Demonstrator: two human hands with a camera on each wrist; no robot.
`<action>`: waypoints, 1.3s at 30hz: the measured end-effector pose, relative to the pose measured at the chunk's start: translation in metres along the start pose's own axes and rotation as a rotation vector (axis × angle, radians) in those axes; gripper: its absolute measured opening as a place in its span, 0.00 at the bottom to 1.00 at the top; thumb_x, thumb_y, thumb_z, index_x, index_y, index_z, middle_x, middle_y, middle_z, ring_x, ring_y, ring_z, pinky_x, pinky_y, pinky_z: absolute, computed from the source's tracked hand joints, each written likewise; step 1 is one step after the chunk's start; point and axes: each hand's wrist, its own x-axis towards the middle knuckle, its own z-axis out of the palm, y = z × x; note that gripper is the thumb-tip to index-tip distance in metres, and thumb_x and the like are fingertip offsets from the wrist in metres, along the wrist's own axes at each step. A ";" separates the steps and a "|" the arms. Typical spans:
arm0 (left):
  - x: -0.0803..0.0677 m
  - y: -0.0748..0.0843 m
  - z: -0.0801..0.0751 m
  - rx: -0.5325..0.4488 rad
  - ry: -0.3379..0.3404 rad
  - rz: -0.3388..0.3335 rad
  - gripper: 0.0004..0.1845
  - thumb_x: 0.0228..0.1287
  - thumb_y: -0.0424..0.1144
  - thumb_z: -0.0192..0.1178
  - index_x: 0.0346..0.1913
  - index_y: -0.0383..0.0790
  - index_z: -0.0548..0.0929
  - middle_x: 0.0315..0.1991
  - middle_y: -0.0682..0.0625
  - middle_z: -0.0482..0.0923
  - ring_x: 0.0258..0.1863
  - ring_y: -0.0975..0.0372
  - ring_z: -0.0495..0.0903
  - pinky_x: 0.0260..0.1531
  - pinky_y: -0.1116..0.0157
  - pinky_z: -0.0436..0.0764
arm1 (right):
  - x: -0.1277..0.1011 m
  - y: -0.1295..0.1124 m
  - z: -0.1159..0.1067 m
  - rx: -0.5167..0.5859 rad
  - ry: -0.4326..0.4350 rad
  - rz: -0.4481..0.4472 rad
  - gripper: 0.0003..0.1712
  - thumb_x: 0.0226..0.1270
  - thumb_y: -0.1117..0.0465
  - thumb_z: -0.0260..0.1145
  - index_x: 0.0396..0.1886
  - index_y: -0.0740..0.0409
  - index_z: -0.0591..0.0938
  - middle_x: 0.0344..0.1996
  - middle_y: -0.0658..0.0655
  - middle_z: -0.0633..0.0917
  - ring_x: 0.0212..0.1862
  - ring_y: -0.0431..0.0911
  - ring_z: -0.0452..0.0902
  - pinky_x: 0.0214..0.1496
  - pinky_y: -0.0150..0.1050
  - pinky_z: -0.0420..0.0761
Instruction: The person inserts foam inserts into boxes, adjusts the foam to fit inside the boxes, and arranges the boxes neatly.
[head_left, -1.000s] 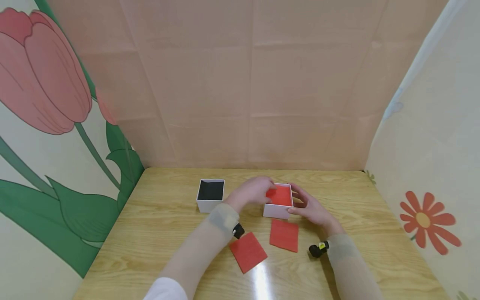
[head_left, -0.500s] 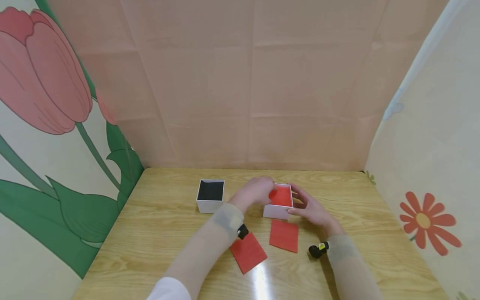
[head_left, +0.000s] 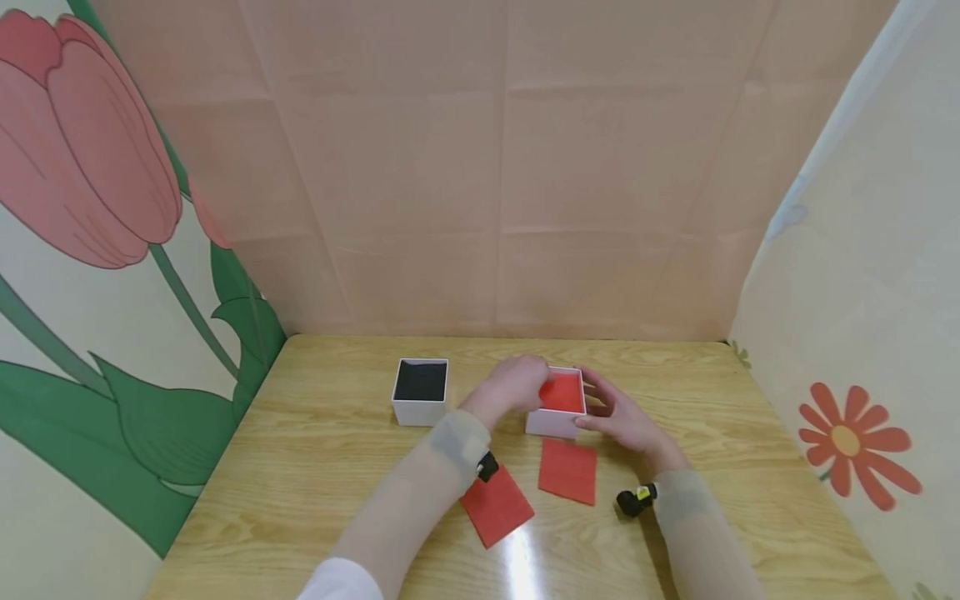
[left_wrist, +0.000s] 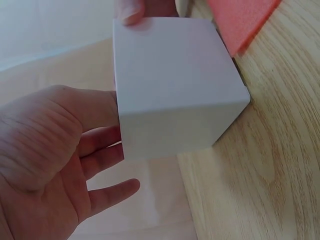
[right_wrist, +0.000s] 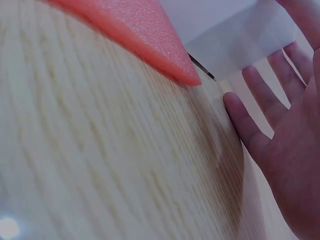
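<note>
Both hands were at the small white square box w/ red foam lining (head_left: 557, 403), mid wooden counter (head_left: 315, 492). Left hand (head_left: 508, 385) cupped its left side, fingers (left_wrist: 102, 195) loosely spread against the wall. Right hand (head_left: 624, 417) flanked the right side, fingers (right_wrist: 250, 122) straight & relaxed, thumb at the front corner. Two flat red foam squares (head_left: 567, 471) lay just in front; a white box w/ black inside (head_left: 421, 389) sat to the left.

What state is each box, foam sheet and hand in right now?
White square box with red lining: open, upright, red foam inside.
White square box with black lining: open, upright.
Two red foam sheets: flat on table.
Left hand: at box's rim.
Right hand: open beside box.
</note>
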 end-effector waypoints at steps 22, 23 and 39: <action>-0.001 0.000 0.006 0.009 -0.019 -0.013 0.21 0.71 0.40 0.72 0.65 0.51 0.88 0.66 0.55 0.80 0.61 0.61 0.78 0.59 0.61 0.81 | -0.001 -0.001 0.001 0.008 -0.005 -0.001 0.61 0.68 0.53 0.79 0.90 0.39 0.50 0.83 0.59 0.62 0.79 0.68 0.60 0.73 0.64 0.73; -0.001 -0.001 0.007 0.005 -0.016 -0.012 0.21 0.71 0.40 0.72 0.66 0.51 0.88 0.66 0.55 0.80 0.62 0.61 0.78 0.59 0.61 0.81 | -0.001 -0.001 0.001 0.008 -0.004 -0.004 0.61 0.68 0.53 0.79 0.90 0.40 0.50 0.83 0.60 0.62 0.79 0.69 0.60 0.72 0.63 0.74; -0.001 -0.016 0.020 -0.097 0.058 0.000 0.27 0.72 0.48 0.72 0.71 0.53 0.84 0.70 0.56 0.78 0.69 0.62 0.77 0.66 0.59 0.78 | 0.001 0.002 0.000 -0.007 0.009 0.023 0.61 0.67 0.50 0.80 0.89 0.36 0.51 0.82 0.59 0.63 0.79 0.68 0.60 0.73 0.64 0.72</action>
